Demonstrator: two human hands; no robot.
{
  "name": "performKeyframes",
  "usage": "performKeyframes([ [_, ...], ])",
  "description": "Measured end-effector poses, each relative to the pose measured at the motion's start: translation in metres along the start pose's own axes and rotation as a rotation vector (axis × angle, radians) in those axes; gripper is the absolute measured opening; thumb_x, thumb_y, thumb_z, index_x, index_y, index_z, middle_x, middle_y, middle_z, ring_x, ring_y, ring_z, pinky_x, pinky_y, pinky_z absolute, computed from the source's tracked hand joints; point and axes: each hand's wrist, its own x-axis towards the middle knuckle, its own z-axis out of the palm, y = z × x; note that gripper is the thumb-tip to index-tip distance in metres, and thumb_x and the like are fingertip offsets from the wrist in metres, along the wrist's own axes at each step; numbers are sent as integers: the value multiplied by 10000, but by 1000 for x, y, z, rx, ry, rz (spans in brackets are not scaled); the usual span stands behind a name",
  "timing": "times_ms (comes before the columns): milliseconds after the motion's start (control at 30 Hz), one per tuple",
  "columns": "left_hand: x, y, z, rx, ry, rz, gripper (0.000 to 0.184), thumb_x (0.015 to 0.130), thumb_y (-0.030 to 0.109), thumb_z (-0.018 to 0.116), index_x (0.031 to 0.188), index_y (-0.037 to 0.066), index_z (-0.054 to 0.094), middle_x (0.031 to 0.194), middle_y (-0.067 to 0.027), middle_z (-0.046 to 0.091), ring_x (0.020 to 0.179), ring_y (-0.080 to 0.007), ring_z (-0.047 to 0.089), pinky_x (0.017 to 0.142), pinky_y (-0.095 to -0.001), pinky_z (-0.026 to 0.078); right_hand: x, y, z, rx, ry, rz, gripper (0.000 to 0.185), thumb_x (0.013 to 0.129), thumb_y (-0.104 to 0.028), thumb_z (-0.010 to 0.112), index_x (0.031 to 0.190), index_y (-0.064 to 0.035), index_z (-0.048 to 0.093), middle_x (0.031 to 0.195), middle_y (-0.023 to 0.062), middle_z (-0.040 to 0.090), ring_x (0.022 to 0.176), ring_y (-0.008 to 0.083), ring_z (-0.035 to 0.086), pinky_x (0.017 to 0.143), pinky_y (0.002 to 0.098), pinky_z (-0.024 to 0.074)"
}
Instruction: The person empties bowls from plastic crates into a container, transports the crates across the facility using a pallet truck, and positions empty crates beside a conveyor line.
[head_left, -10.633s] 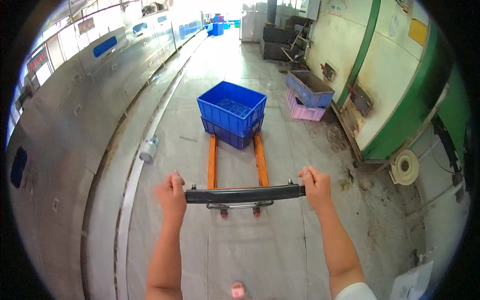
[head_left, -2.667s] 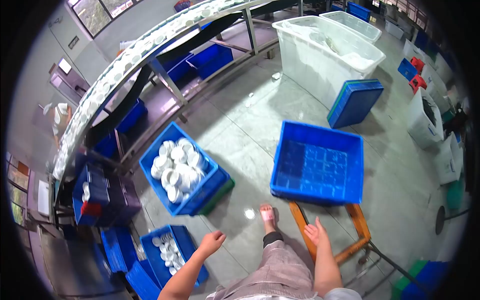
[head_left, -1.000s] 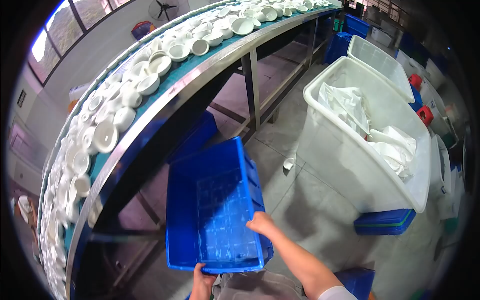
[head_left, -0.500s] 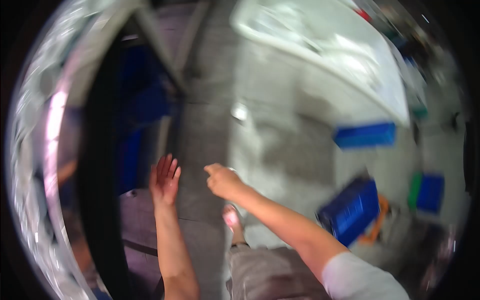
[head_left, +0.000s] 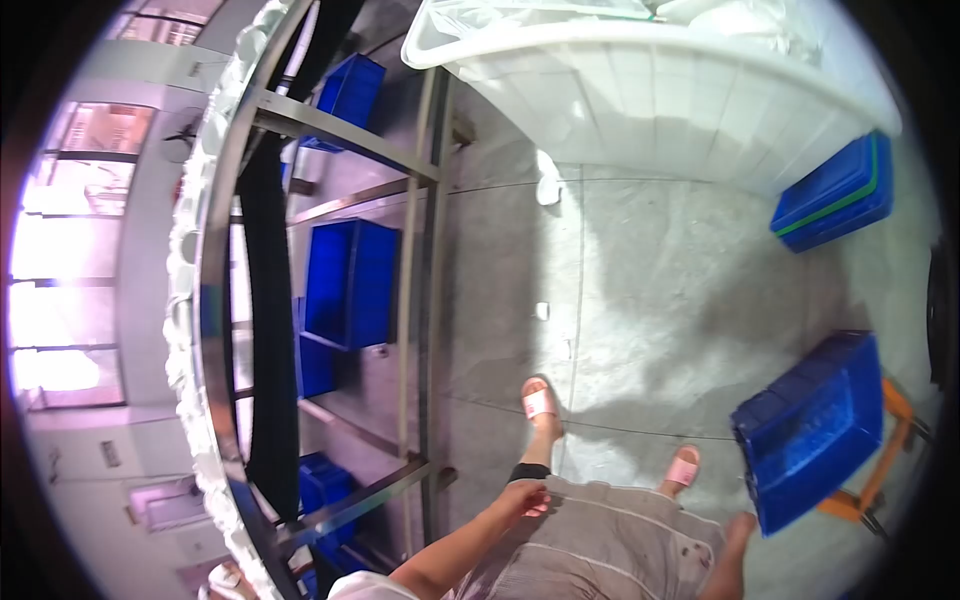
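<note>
My left hand point(head_left: 524, 498) hangs in front of the grey-brown shorts point(head_left: 590, 535), its fingers loosely curled with nothing visible in them. Low on the right, my right hand point(head_left: 740, 528) is partly seen beside the near corner of a blue plastic bin point(head_left: 815, 430). Its fingers are not distinct, and I cannot tell whether it touches the bin. The bin is tilted in view, close to an orange frame point(head_left: 893, 425).
A metal-framed table point(head_left: 425, 260) runs along the left, with blue bins point(head_left: 365, 285) beneath it. Ahead is a large white tub point(head_left: 640, 100) with clear plastic inside. Stacked blue and green lids or boxes point(head_left: 835, 190) lie beside it. White scraps point(head_left: 548, 180) are on the floor.
Both hands, earlier raised in front, have dropped toward my body. My left hand has gone from outstretched to curled. The view has turned, and the tub and table appear nearer and sharper.
</note>
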Motion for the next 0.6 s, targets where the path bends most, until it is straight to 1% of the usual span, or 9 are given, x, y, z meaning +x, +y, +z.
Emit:
performKeyframes([
  [33, 14, 2, 7, 65, -26, -20, 254, 858, 267, 565, 990, 49, 577, 837, -86, 645, 620, -167, 628, 517, -271, 521, 16, 45, 12, 825, 314, 346, 250, 745, -164, 576, 893, 33, 618, 768, 156, 622, 661, 239, 564, 598, 367, 443],
  [67, 5, 9, 1, 111, 6, -47, 249, 869, 262, 563, 988, 44, 580, 830, -83, 641, 631, -164, 629, 534, -266, 525, -12, 4, -20, 878, 447, 591, 346, 713, -101, 586, 1012, 73, 589, 924, 138, 611, 834, 263, 557, 779, 353, 456],
  [100, -3, 18, 6, 155, 38, -76, 245, 879, 257, 561, 987, 38, 583, 822, -81, 637, 641, -162, 631, 551, -261, 528, 5, 72, 12, 598, 314, 460, 429, 738, -148, 606, 1075, 112, 555, 1029, 163, 606, 897, 273, 565, 823, 354, 449],
  [200, 0, 40, 47, 235, -30, -32, 266, 889, 263, 549, 1027, 36, 564, 858, -75, 622, 660, -152, 624, 552, -245, 518, -31, 68, -10, 749, 517, 567, 405, 793, -242, 616, 1019, 94, 616, 1012, 170, 633, 857, 277, 588, 797, 385, 462],
  [367, -9, 38, 134, 449, -178, -72, 354, 890, 343, 543, 1068, 37, 539, 923, -68, 610, 700, -156, 601, 585, -273, 502, -82, 75, -7, 909, 542, 545, 436, 780, -269, 641, 1026, 90, 619, 1019, 165, 632, 881, 274, 584, 802, 379, 458],
  [433, -2, 44, 165, 529, -177, -104, 438, 857, 420, 569, 1061, 35, 531, 962, -75, 601, 757, -170, 598, 595, -300, 496, -85, 86, 4, 1020, 536, 437, 448, 775, -280, 651, 1029, 88, 620, 1022, 162, 632, 891, 273, 582, 803, 376, 457],
  [500, 16, 16, 201, 530, -348, -188, 642, 801, 498, 615, 1200, 18, 466, 1099, -125, 565, 944, -233, 578, 720, -339, 489, -118, 136, 2, 1208, 568, 276, 461, 770, -291, 662, 1032, 86, 621, 1025, 160, 632, 901, 272, 580, 805, 374, 455],
  [533, 16, 24, 223, 595, -327, -121, 756, 770, 507, 649, 1273, 4, 392, 1174, -154, 526, 1040, -259, 532, 800, -353, 462, -109, 99, 1, 1088, 492, 382, 539, 741, -347, 694, 1080, 61, 599, 1042, 131, 618, 909, 266, 566, 786, 361, 456],
  [600, 31, 28, 255, 660, -381, -5, 962, 722, 507, 703, 1379, -20, 238, 1301, -204, 431, 1197, -302, 428, 935, -368, 390, -147, -82, -60, 1069, 307, 619, 603, 713, -342, 718, 1191, -39, 509, 1048, 71, 580, 847, 215, 549, 617, 350, 450],
])
